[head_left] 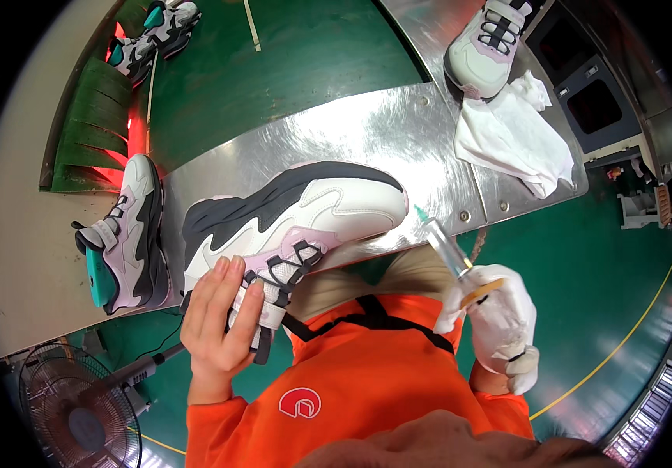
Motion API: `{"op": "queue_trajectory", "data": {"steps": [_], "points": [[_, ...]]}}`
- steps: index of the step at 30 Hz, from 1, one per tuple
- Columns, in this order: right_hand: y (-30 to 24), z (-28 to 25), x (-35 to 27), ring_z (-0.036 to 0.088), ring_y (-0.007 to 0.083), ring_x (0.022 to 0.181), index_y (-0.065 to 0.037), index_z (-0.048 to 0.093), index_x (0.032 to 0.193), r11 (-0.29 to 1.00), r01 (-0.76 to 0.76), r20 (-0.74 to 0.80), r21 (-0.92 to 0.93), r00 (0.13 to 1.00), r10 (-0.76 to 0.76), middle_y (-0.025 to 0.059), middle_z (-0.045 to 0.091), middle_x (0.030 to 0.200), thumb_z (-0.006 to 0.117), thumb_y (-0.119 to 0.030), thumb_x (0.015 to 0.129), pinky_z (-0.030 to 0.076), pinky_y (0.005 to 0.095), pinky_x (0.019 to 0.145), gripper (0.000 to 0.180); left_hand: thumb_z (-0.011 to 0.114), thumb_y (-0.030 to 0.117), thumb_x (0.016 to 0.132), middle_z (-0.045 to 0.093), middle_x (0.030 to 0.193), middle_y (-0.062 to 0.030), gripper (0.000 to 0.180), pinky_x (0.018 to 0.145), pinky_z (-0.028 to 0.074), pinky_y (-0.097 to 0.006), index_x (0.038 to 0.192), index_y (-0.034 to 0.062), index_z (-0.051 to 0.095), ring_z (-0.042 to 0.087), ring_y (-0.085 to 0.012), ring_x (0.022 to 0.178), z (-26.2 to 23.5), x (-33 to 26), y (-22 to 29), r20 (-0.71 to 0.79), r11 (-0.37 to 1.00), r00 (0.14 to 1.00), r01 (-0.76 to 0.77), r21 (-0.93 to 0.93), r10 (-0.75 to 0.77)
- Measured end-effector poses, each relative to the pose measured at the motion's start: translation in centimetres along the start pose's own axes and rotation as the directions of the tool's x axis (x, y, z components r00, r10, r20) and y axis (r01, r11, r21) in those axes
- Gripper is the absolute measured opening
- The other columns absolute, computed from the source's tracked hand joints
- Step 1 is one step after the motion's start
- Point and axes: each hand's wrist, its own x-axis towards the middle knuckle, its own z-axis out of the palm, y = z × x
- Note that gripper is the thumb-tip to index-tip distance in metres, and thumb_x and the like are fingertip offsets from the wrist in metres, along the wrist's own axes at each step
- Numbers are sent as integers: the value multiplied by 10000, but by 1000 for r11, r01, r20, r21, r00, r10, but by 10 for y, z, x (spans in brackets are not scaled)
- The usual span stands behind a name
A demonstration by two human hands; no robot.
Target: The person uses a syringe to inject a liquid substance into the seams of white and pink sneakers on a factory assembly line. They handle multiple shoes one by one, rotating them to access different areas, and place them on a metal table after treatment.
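Left grip [215,335], bare, grasps a white-and-black sneaker [297,214] extending ahead of it and rightward over the table [375,117], while the gloved right grip [500,324] clasps a green-tipped syringe [448,248].

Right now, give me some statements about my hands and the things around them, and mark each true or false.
1. The left hand touches the middle shoe. True.
2. The left hand wears a glove. False: it is bare.
3. The gloved right hand holds a clear syringe-like tool with a green tip. True.
4. The cloth is black. False: it is white and lies by the upper-right shoe.
5. The shoe just left of the middle one shows teal at its opening. True.
6. The sleeves are blue. False: they are orange.
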Motion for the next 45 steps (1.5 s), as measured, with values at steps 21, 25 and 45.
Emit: {"op": "queue_trajectory", "data": {"steps": [21,25,45], "points": [[44,20,120,523,305,944,-3,411,1354,-71,21,68,-997,642,-764,191,479,1144,709,32,637,452,398,854,778,757,119,703,666,1162,-209,411,849,559,-415,1091,13,674,678,-384,994,-10,31,-11,26,997,1000,-1,-75,3],[46,4,84,566,306,858,5,431,1342,-133,31,110,-991,760,-641,184,524,1111,754,-49,649,483,394,818,766,792,93,685,661,1162,-224,481,837,564,-429,1131,15,630,677,-404,979,-8,29,-7,24,999,1000,-1,-52,3],[5,-1,0,617,270,858,140,373,1394,998,-6,-8,-65,1000,6,233,564,1136,881,-532,521,489,351,731,1213,645,57,842,661,1165,-235,270,847,561,-448,1112,38,663,664,-389,1033,-2,8,4,7,1000,1000,13,13,-13]]}}
